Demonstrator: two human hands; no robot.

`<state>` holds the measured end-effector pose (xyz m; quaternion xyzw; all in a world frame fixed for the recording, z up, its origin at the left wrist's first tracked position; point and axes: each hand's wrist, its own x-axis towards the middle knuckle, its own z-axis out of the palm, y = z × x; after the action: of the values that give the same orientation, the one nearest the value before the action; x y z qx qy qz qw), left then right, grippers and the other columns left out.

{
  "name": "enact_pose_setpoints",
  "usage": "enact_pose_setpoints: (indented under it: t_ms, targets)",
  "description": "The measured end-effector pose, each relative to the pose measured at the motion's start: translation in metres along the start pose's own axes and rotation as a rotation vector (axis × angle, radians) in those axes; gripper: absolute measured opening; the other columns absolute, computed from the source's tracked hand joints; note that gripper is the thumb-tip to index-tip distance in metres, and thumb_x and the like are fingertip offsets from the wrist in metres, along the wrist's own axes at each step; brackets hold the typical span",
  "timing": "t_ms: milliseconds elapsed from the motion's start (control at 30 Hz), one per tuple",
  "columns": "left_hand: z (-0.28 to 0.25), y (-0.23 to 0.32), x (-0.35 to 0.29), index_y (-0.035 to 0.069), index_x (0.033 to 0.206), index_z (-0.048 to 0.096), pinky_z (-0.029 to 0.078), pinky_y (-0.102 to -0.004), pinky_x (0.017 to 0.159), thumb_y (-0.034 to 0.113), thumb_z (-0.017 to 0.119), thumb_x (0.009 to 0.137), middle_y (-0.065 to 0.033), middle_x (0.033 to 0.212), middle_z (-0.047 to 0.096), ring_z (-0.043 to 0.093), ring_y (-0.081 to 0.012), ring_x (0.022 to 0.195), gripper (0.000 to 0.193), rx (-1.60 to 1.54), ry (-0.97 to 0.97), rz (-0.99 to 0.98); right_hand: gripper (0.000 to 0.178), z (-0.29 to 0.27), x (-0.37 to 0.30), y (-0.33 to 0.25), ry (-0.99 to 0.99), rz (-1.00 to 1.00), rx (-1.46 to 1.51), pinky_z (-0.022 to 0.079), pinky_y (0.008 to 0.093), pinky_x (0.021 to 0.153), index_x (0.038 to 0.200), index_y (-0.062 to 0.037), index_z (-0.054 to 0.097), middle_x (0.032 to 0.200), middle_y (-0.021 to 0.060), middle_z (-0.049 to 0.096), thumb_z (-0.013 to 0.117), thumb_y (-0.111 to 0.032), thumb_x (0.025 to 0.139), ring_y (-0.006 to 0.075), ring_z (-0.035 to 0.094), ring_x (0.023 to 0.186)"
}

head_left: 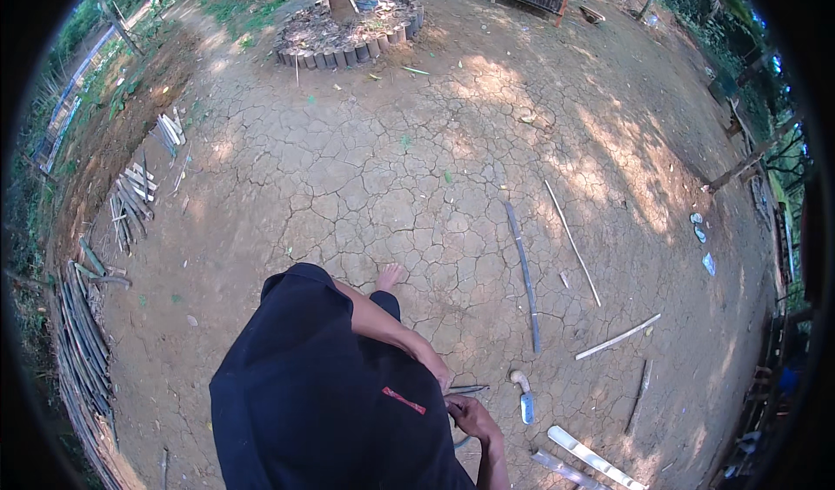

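Note:
My left hand (pixel 438 371) and my right hand (pixel 472 417) come together in front of my body, close to the dark shirt (pixel 330 394). The right hand's fingers are curled, with the thumb side toward my waist. Those of the left hand point down and look pressed together, partly hidden. What they hold, if anything, is too small to make out. A thin dark strip (pixel 468 389) shows beside the fingers; I cannot tell whether it is held or lies on the ground. Just right of my hands, a broad-bladed knife (pixel 524 399) with a tan, curved handle lies on the soil.
Split bamboo pieces (pixel 596 457), a long dark strip (pixel 524 277) and thin sticks (pixel 572 242) lie on the cracked ground at right. Bundled poles (pixel 80 342) and cut pieces (pixel 130 199) lie at left. A tree bed (pixel 348 53) with an edging stands ahead.

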<state>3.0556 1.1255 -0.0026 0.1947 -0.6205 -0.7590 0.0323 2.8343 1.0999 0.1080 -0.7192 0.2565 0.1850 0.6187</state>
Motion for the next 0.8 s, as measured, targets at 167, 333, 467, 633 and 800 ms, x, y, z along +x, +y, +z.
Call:
enact_pose_setpoints:
  t_ms: [167,333,467,633,800]
  targets:
    - [-0.077,0.043,-0.147,0.003,0.096,0.066,0.044,-0.0335,0.053,0.022,0.056,0.094,-0.0043,0.069,0.056,0.053,-0.0135,0.061,0.022,-0.203,0.507,-0.168,0.024,-0.033,0.116,-0.106,0.563,-0.097,-0.308,0.050,0.0498,0.071,0.090,-0.0009,0.061,0.085,0.0240,0.065,0.048,-0.019,0.100,0.0425,0.064,0.079]
    - [-0.136,0.002,-0.267,0.004,0.096,0.064,0.041,-0.0323,0.050,0.027,0.048,0.101,-0.0030,0.067,0.053,0.050,-0.0131,0.056,0.028,-0.445,1.278,-0.224,0.025,-0.057,0.306,-0.184,0.863,-0.035,-0.375,0.049,0.0548,0.064,0.092,-0.0005,0.054,0.080,0.0280,0.063,0.046,-0.023,0.101,0.0478,0.062,0.073]
    - [-0.215,0.016,-0.318,0.004,0.093,0.057,0.043,-0.0293,0.058,0.021,0.042,0.104,-0.0012,0.071,0.051,0.049,-0.0118,0.062,0.025,-0.784,1.581,0.037,0.026,-0.075,0.420,-0.247,1.101,-0.020,-0.014,0.049,0.0555,0.065,0.093,0.0003,0.052,0.080,0.0272,0.063,0.041,-0.023,0.101,0.0468,0.063,0.074]
    - [-0.267,-0.015,-0.390,0.007,0.095,0.054,0.047,-0.0320,0.081,0.024,0.036,0.106,-0.0035,0.090,0.056,0.055,-0.0141,0.086,0.027,-0.970,1.596,0.202,0.027,-0.105,0.508,-0.307,1.099,-0.106,0.053,0.048,0.0554,0.066,0.094,0.0018,0.053,0.080,0.0273,0.063,0.044,-0.023,0.100,0.0471,0.063,0.075]
    - [-0.345,-0.029,-0.434,0.007,0.110,0.056,0.047,-0.0391,0.098,0.034,0.032,0.107,-0.0081,0.112,0.061,0.058,-0.0207,0.110,0.036,-1.295,1.464,0.307,0.019,-0.154,0.594,-0.322,0.907,-0.036,-0.044,0.047,0.0516,0.077,0.085,-0.0002,0.058,0.087,0.0251,0.063,0.053,-0.017,0.092,0.0411,0.063,0.087]
